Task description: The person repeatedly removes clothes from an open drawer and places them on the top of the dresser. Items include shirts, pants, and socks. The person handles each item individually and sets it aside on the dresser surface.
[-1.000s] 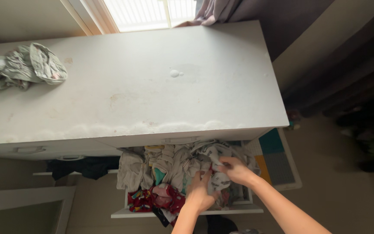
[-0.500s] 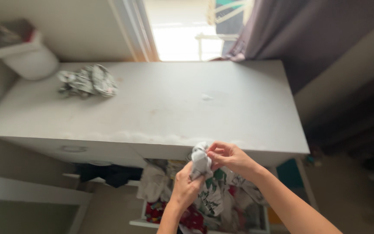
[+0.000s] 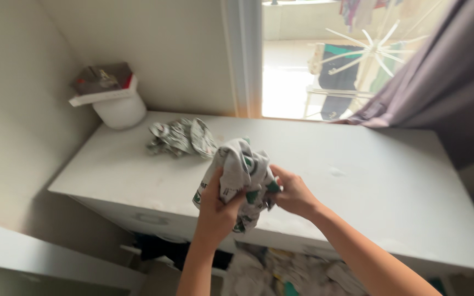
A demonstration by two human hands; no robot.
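Observation:
Both hands hold up a small bunched white garment (image 3: 241,170) with green prints, above the front edge of a white dresser top (image 3: 357,181). My left hand (image 3: 215,211) grips it from below on the left side. On the right, my right hand (image 3: 293,194) pinches the cloth. Below them an open drawer (image 3: 286,274) shows crumpled light clothes.
A crumpled grey patterned cloth (image 3: 181,137) lies on the dresser's far left. A white round container (image 3: 117,107) with things stacked on it stands in the corner by the wall. A window (image 3: 325,60) and a grey curtain (image 3: 445,82) are behind the dresser.
The hands went from digging in the drawer to lifting the printed garment up over the dresser top. The view tilted upward, bringing the window and corner container into sight.

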